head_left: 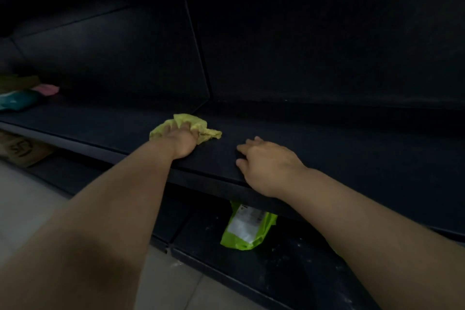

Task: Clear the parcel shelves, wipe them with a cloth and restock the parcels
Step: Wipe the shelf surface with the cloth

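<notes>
Both arms extended; left hand (183, 143) grips cloth (202, 125); right hand (266, 167) palm-down, fingers (245, 150) relaxed.

The fingers of the left hand (183, 142) sink into the crumpled yellow cloth (201, 126), so their tips are hidden. The top of the lime-green plastic parcel bag (247, 231) is covered by the front edge of the black shelf board (214, 178). The print on its white label is too blurred to read. The brown cardboard box (22, 151), the teal soft parcel (17, 102) and the pink soft parcel (47, 88) are cut off by the left edge.
</notes>
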